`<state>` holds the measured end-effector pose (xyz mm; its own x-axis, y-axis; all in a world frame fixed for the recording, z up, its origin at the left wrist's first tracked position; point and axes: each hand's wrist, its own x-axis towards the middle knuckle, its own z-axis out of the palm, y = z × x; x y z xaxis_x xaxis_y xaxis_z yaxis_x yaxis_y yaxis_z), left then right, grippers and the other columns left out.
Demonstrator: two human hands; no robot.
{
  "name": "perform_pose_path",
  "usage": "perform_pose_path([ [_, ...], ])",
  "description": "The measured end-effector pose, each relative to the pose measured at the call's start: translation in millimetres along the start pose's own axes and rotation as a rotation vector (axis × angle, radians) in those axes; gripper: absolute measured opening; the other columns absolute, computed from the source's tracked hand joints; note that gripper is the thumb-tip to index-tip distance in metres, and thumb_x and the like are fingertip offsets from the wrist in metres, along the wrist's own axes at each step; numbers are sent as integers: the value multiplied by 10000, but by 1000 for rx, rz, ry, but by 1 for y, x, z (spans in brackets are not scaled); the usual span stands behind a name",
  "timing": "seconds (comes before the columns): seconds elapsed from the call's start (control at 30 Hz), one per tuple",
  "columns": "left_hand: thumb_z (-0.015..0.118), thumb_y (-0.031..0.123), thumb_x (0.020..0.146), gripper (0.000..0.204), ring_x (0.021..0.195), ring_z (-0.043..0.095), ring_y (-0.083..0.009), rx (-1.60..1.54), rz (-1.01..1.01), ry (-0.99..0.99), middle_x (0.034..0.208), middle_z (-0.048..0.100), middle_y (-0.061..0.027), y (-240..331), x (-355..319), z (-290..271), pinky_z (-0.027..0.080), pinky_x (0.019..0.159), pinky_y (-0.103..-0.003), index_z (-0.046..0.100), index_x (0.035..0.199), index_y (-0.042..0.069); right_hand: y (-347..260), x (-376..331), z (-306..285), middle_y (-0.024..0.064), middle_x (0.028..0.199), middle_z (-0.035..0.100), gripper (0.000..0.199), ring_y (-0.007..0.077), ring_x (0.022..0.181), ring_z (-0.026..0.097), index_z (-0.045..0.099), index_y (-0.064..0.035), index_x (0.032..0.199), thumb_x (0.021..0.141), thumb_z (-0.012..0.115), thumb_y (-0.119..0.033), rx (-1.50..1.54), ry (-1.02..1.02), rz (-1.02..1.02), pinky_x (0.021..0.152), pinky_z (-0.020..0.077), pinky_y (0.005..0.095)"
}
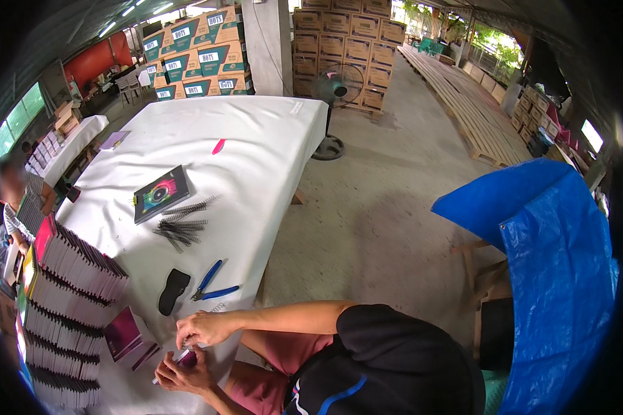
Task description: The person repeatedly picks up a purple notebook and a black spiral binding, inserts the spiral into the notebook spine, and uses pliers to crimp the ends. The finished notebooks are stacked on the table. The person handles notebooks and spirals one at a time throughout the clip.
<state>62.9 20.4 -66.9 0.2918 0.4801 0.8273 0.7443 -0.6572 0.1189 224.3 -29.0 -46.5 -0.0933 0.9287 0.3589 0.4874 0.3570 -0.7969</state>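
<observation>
One small purple booklet (187, 359), at the white table (270, 131)'s near edge: pinched by left hand (187, 377); overlapped by right hand (205, 328) (grip cannot be told). Pages could be bent by uneven pressure.

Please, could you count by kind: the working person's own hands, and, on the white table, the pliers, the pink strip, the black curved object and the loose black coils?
Left hand and right hand: 2
Blue-handled pliers: 1
Pink strip: 1
Black curved object: 1
Loose black coils: overlapping, cannot count exactly
Total without coils: 5
</observation>
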Motion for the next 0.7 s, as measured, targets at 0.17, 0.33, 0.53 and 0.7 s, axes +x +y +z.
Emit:
perform_pose_path([
  [0.17, 613, 603, 702, 565, 958, 486, -310, 38, -32, -25, 903, 508, -94, -6, -5, -1, 345, 867, -455, 554, 924, 88, -21, 0, -10, 44, 951, 574, 166, 241, 938, 567, 658, -148, 1003, 841, 617, -149, -125, -74, 73, 802, 434, 368],
  [0.33, 623, 632, 649, 614, 987, 473, -323, -51, -53, -42, 919, 509, -119, -12, -6, -1, 330, 878, -487, 561, 923, 86, -7, 7, 3, 78, 901, 642, 166, 219, 872, 613, 691, -65, 885, 721, 711, -50, 254, 117, -64, 753, 476, 310],
  [0.53, 741, 577, 517, 654, 1042, 437, -311, -72, -145, -99, 1001, 494, -99, -5, -9, 1, 264, 950, -539, 558, 963, 136, -5, 2, -17, 62, 904, 664, 256, 180, 854, 625, 742, -141, 929, 678, 782, -111, 132, 36, -2, 764, 492, 299],
  [0.7, 692, 701, 513, 715, 999, 429, -296, -19, -147, -112, 949, 472, -80, 1, -1, -8, 273, 913, -500, 550, 941, 146, -36, 1, -21, 105, 858, 671, 261, 216, 799, 642, 720, -67, 957, 697, 743, -67, 198, -15, 71, 739, 493, 298],
])
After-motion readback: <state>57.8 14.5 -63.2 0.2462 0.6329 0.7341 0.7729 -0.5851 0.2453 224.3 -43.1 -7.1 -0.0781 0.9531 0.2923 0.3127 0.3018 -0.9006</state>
